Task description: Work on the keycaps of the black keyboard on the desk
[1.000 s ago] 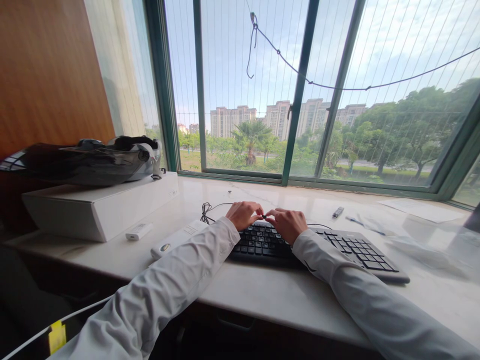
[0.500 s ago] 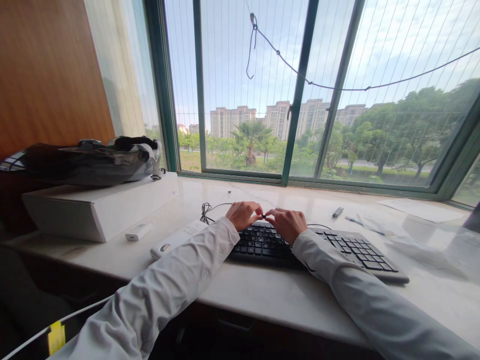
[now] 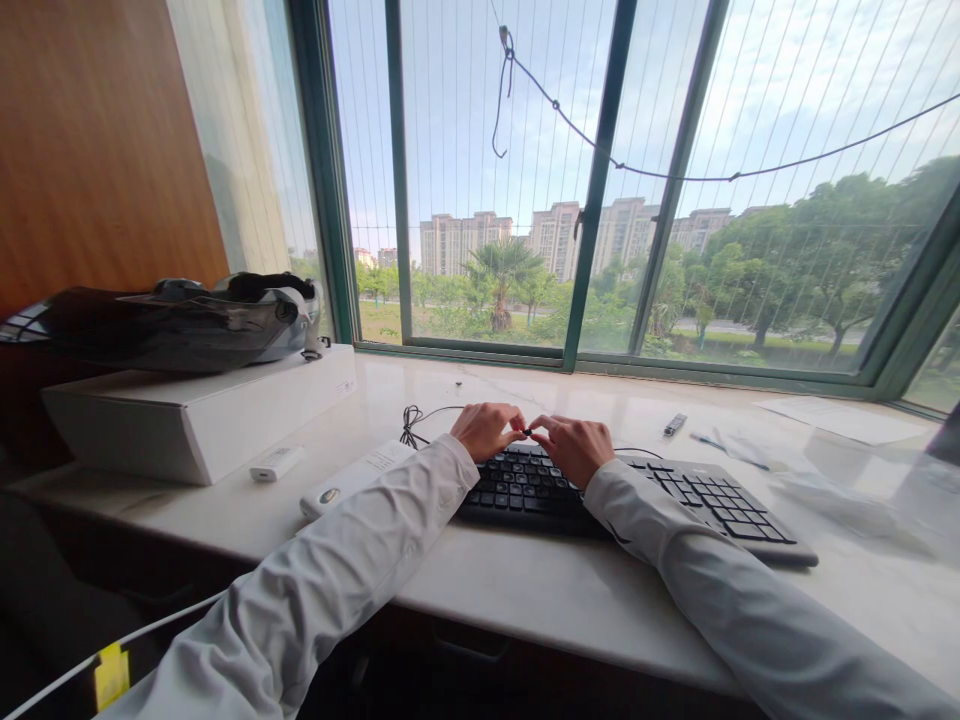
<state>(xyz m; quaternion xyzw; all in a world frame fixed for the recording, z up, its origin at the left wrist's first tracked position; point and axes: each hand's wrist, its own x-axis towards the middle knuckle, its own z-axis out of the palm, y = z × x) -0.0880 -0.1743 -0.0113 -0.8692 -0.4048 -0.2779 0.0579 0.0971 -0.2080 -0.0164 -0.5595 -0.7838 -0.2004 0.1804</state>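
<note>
Above the back edge of a black keyboard (image 3: 517,490), my left hand (image 3: 487,430) and my right hand (image 3: 576,445) meet fingertip to fingertip. Between them they pinch a small black piece (image 3: 528,433), too small to tell its kind. Both hands are closed, thumbs against fingers. Part of the keyboard's middle is hidden under my right hand and sleeve; its number pad (image 3: 724,500) shows to the right. A thin black cable (image 3: 411,425) lies bundled to the left of my left hand, and a stretch of it passes behind the hands.
On the left, a white box (image 3: 202,420) carries a dark visor-like item (image 3: 187,320). A small white device (image 3: 276,464) and a white flat case (image 3: 360,478) lie nearer. To the right are a small dark stick (image 3: 675,425), a thin pen-like tool (image 3: 727,452), clear plastic (image 3: 855,505) and paper (image 3: 844,420).
</note>
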